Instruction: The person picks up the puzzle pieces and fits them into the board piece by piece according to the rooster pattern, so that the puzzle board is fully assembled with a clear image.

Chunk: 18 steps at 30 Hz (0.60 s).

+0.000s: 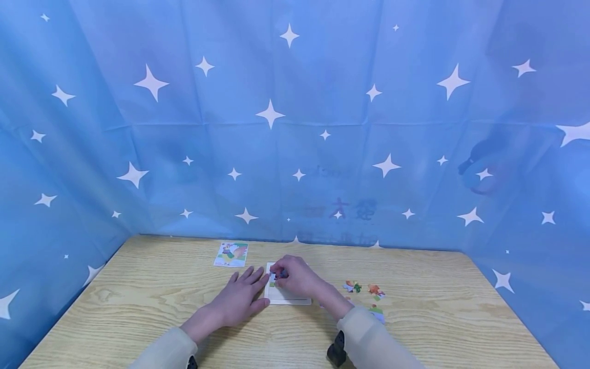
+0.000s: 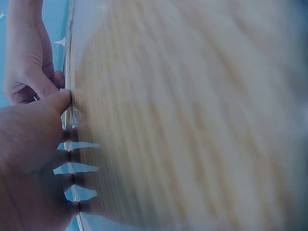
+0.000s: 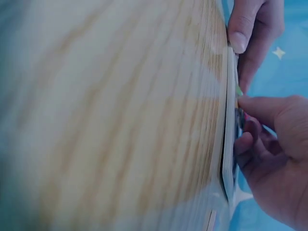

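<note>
A white puzzle board (image 1: pixel 291 301) lies on the wooden table in front of the person. My left hand (image 1: pixel 237 301) rests spread at its left side, fingers straight, with the thumb and fingertips at the board's edge. Over the upper left part of the board, my right hand (image 1: pixel 298 278) pinches a small dark, colourful puzzle piece (image 1: pixel 279 273), mostly covered by the fingers. Beneath those fingers, part of a pale and green printed patch (image 1: pixel 272 279) shows on the board. In the right wrist view, the right hand (image 3: pixel 281 144) has its thumb and curled fingers low over the board.
A square picture card (image 1: pixel 232 254) lies behind the left hand. Loose puzzle pieces (image 1: pixel 353 287) are scattered right of the board, some partly hidden by the right forearm; an orange piece (image 1: pixel 375 290) lies among them. A blue star-patterned curtain (image 1: pixel 295 154) hangs behind the table.
</note>
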Tool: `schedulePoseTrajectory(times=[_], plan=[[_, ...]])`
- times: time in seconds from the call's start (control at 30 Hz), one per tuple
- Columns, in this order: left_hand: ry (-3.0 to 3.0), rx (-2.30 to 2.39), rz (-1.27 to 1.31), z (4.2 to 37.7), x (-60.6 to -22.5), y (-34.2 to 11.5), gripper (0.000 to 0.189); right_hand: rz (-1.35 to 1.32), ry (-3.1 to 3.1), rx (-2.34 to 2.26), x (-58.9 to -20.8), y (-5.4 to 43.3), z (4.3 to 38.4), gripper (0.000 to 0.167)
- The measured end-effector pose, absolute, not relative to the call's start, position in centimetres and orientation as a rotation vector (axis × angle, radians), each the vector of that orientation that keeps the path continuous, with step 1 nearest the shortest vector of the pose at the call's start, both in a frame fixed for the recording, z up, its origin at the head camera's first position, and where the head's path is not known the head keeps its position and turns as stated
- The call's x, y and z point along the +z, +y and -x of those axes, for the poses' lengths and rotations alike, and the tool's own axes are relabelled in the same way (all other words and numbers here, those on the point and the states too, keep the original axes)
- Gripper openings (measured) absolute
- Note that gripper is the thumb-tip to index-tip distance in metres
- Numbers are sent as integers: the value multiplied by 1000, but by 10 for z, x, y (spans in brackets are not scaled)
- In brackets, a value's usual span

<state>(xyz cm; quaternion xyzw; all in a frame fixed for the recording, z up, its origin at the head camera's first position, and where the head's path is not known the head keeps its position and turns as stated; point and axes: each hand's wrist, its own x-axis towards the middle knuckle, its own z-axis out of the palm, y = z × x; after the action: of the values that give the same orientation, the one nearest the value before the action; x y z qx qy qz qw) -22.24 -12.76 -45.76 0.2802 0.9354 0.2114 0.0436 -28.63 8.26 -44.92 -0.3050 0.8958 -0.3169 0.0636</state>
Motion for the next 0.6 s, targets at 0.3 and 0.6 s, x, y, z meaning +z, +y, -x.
schedulePoseTrajectory(times=[0.3,0.6], plan=[[2866,637,-862,221,-456,-127,62,1026,2725,-925,-452,83,285,16],[2864,630,-868,221,-456,-127,62,1019,2732,-976,-454,90,283,12]])
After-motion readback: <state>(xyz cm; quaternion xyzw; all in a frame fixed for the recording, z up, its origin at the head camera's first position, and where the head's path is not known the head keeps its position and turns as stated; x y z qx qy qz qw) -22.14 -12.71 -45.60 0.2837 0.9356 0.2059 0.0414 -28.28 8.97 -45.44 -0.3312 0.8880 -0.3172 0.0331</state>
